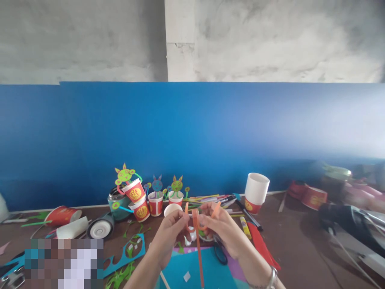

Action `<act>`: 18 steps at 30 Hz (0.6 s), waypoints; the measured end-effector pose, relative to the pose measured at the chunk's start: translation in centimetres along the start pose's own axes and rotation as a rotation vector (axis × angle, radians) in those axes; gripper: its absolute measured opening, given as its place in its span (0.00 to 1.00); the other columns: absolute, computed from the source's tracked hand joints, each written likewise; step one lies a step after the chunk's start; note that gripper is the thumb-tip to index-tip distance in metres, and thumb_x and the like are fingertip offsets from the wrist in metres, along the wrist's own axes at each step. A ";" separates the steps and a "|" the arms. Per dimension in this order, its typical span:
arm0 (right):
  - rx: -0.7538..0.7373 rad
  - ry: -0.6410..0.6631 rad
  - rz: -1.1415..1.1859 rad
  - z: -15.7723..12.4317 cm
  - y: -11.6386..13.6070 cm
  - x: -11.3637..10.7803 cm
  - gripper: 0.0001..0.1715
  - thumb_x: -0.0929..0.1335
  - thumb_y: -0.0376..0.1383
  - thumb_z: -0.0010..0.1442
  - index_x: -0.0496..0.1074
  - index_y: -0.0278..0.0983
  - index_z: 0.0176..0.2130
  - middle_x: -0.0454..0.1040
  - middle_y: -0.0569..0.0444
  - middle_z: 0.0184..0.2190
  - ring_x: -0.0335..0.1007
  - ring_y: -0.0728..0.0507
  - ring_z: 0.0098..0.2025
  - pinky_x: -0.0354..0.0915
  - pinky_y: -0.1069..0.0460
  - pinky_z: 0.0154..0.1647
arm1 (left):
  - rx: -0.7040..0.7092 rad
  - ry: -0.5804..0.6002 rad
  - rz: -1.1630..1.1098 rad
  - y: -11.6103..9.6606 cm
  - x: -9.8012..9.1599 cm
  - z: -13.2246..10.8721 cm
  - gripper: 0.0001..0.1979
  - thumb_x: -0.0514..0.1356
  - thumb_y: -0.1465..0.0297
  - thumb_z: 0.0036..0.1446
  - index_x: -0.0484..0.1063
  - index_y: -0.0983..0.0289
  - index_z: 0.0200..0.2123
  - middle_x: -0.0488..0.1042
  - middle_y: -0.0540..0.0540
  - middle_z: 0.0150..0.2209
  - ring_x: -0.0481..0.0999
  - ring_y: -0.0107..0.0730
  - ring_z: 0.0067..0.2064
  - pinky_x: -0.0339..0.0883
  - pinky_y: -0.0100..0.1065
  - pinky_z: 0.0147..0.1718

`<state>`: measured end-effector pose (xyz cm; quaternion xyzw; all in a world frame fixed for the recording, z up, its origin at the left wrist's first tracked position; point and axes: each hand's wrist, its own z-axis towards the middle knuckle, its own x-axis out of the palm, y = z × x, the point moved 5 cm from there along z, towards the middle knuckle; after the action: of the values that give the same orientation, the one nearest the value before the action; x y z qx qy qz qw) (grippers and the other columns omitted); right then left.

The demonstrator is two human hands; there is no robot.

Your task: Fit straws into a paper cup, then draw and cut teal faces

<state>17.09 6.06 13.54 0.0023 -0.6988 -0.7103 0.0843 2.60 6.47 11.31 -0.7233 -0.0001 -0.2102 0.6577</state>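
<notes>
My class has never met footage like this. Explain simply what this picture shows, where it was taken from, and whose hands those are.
There is no machine here: a camera worn on a person's head looks forward and down, so we see roughly what they face. The left hand and right hand are that person's own, bare, and their fingers hold orange strips, one hanging down between them. Below lies a blue sheet on a brown table. Behind the hands stand red-and-white cups, some topped with animal-face cut-outs; farther right are a tall cup stack and a yellow tube. The lower-left corner is partly pixelated, so what is there cannot be told.
</notes>
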 end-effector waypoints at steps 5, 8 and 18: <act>0.012 0.018 0.196 0.0 0.4 -0.4 0.21 0.74 0.48 0.47 0.72 0.33 0.32 0.73 0.53 0.23 0.68 0.51 0.26 0.61 0.59 0.25 | 0.066 -0.109 -0.090 -0.6 -0.7 0.0 0.17 0.64 0.57 0.49 0.68 0.63 0.32 0.71 0.47 0.20 0.69 0.21 0.20 0.56 0.21 0.18; 0.018 0.061 0.222 0.1 0.3 0.0 0.23 0.72 0.51 0.49 0.73 0.32 0.29 0.73 0.53 0.24 0.67 0.51 0.24 0.59 0.58 0.23 | 0.076 -0.089 -0.145 -0.7 -0.5 -0.1 0.15 0.65 0.59 0.50 0.68 0.63 0.34 0.73 0.47 0.24 0.72 0.22 0.23 0.62 0.23 0.22; -0.070 0.274 -0.047 -0.2 0.7 0.8 0.27 0.69 0.52 0.53 0.70 0.33 0.18 0.68 0.56 0.20 0.61 0.52 0.22 0.57 0.56 0.23 | 0.018 0.039 -0.085 -0.1 0.6 -0.4 0.17 0.64 0.58 0.50 0.65 0.65 0.27 0.71 0.48 0.20 0.68 0.20 0.18 0.58 0.22 0.18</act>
<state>16.39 5.75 14.36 0.1124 -0.6552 -0.7292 0.1623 3.00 5.88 11.64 -0.7124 -0.0201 -0.2520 0.6546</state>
